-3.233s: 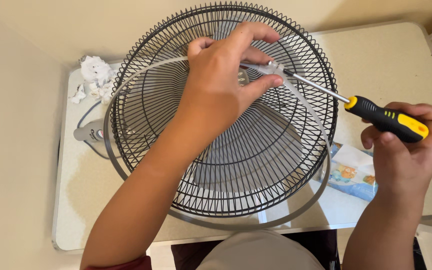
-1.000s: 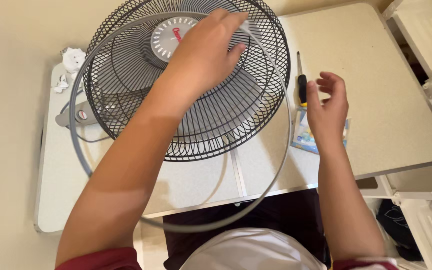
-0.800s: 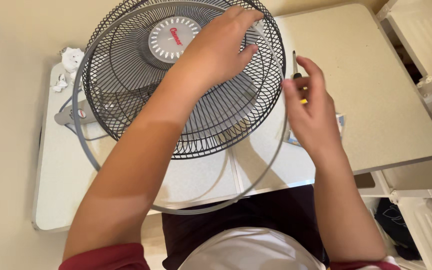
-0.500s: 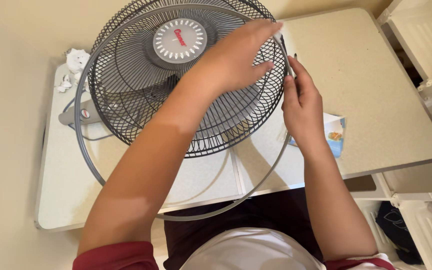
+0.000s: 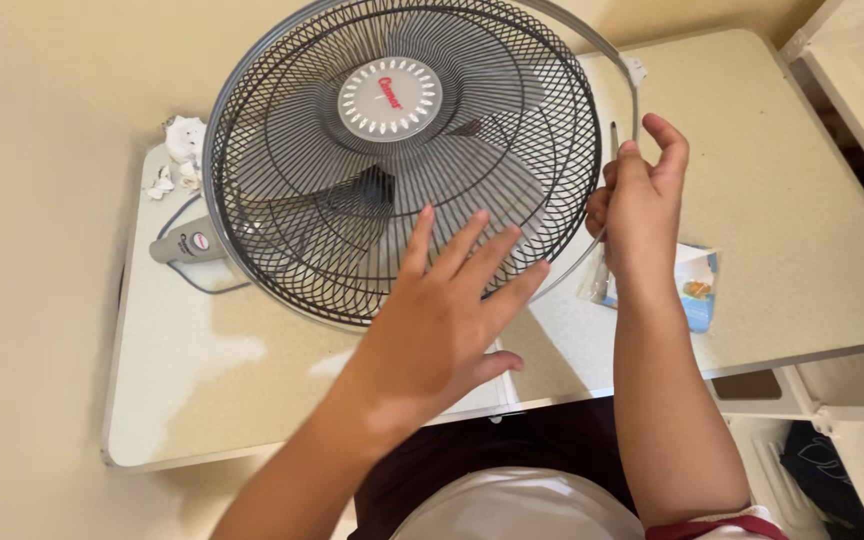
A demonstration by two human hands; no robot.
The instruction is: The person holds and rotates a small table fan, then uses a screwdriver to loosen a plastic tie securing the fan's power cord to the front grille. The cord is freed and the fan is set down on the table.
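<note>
Now the left hand (image 5: 442, 320) lies open and flat on the lower front of the fan grille (image 5: 402, 160), having slid down from its upper edge. The right hand (image 5: 637, 205), no longer on the screwdriver, pinches the grey rim band (image 5: 636, 100) just above its fingertips, so the band is being seated around the grille.

We slid our left hand (image 5: 452, 320) down from the grille's upper part to its lower edge, fingers spread flat. Our right hand (image 5: 637, 200) let go of the screwdriver and pinched the grey rim ring (image 5: 635, 100). The fan grille (image 5: 402, 150) tipped up, showing its hub.
</note>
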